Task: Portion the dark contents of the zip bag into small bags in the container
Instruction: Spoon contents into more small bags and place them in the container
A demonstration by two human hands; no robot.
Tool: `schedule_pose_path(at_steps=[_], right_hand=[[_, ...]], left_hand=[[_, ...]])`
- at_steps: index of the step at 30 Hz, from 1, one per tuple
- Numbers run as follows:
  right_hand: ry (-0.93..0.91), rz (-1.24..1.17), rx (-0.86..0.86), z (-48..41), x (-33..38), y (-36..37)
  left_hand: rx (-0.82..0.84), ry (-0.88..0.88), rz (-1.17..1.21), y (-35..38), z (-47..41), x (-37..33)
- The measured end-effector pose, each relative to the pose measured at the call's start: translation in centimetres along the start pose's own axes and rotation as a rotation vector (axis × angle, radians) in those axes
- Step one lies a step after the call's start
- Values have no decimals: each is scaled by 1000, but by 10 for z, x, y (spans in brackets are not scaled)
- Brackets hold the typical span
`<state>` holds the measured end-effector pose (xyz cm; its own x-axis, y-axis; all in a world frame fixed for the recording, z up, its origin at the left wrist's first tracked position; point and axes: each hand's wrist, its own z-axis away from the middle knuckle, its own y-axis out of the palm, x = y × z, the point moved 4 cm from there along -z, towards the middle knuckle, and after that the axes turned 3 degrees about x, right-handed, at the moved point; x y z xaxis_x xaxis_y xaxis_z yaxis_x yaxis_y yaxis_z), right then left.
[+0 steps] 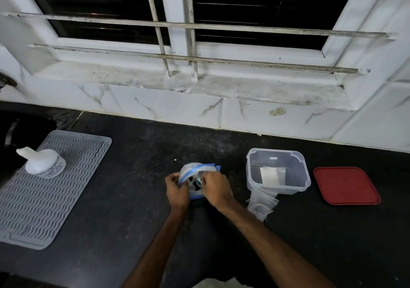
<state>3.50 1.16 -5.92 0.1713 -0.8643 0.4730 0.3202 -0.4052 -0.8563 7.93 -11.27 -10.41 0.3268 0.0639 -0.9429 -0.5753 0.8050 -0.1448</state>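
On the dark surface (133,199), I am gripping the zip bag (195,172) with my left hand (176,191) and right hand (214,188), pulling its mouth open; spreading evenly should avoid spills. Small bags (261,203) are lying against the container (277,172).

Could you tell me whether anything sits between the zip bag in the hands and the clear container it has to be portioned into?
Nothing visible does. The zip bag and the clear container are separated only by bare dark countertop. The container is open, and its red lid lies off to its right.
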Motion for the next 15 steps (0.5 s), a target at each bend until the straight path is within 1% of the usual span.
schedule_pose_path(at_steps=[2,3,6,8,9,15], right_hand=[[38,-9,27,-3,-6,8],[63,-57,28,-4,-9,11],[208,-263,17,-8,-21,19],[315,-441,45,-9,-31,24],[340,-513,59,-8,-33,25],[340,-755,36,1,-27,2]], left_hand=[[22,17,32,3,0,-2],[34,21,46,4,0,-3],[77,-18,101,8,-2,-4],[77,-60,129,7,-4,-2],[69,-72,136,6,-5,-1],[-30,-77,100,-3,-8,-5]])
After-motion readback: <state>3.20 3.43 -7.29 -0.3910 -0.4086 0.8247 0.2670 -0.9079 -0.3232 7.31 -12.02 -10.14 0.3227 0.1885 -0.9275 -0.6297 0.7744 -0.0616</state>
